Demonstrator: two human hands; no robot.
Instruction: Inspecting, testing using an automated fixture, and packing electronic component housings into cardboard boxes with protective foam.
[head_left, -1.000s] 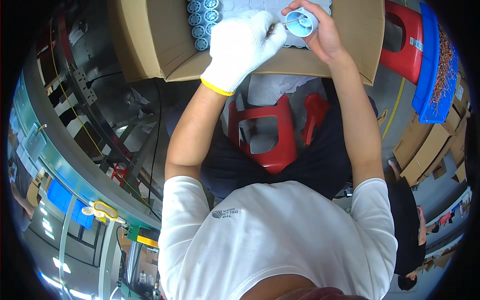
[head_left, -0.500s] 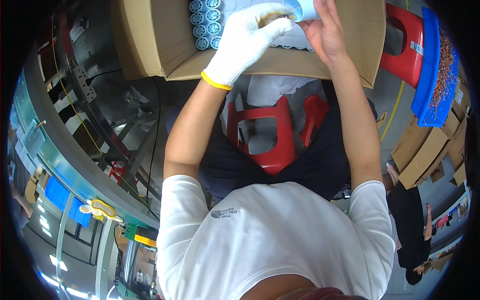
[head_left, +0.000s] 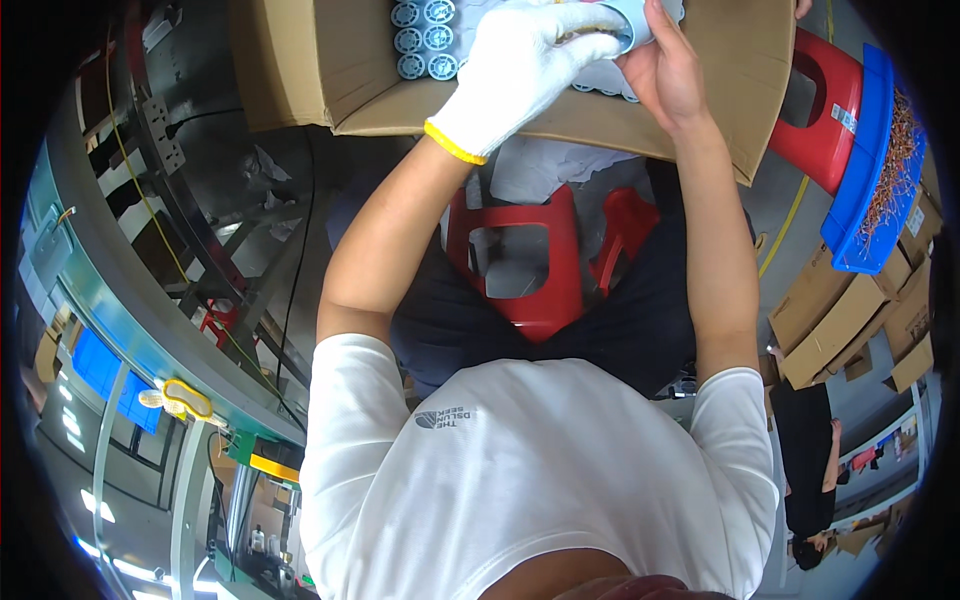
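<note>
My left hand (head_left: 525, 70), in a white knitted glove with a yellow cuff, has its fingers brought together at the mouth of a light blue tube (head_left: 634, 22). Its fingertips reach into the opening, and whatever they pinch is hidden. My bare right hand (head_left: 668, 78) grips the tube from the right, thumb along its side. Both hands are above an open cardboard box (head_left: 590, 138). Inside, rows of pale blue round pieces (head_left: 424, 40) with spoked ends stand at the left, beside white sheeting. More round ends show below the tube.
A red stool (head_left: 565, 260) stands between my legs. To the right are another red stool (head_left: 825, 115), a blue tray (head_left: 865, 215) of thin reddish-brown pieces and cardboard boxes (head_left: 820, 310). A metal bench (head_left: 150, 330) curves along the left. Another person (head_left: 808, 450) is at lower right.
The view has shifted slightly. My left fingers have gone farther into the tube's mouth, and the tube has tilted so its opening faces the glove. My right hand keeps its hold.
</note>
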